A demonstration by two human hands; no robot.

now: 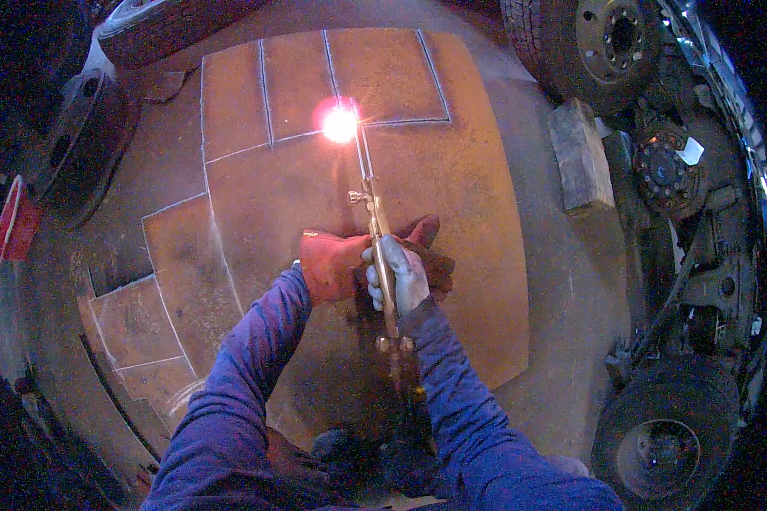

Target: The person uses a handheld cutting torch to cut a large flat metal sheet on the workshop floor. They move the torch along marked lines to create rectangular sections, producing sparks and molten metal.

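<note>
A long brass cutting torch (384, 281) lies in the grip of my right hand (405, 274), its fingers wrapped round the handle. Two thin tubes run forward from its valve knob to a bright pink-white glow (341, 125), which hides the tip. Beneath the torch and my right hand is my left hand (337, 264) in a red work glove. Its fingers stretch out to the right past the torch, partly covered. Below both hands lies a rusty steel plate (452, 187) marked with pale straight lines. The glow sits where one lengthwise line meets a crosswise line.
Large tyres (550, 51) and a wheel rim (81, 136) stand around the plate. A wooden block (581, 157) lies on the right, beside a dark vehicle axle hub (669, 175). Another wheel (665, 451) is at lower right. A red container (19, 221) stands far left.
</note>
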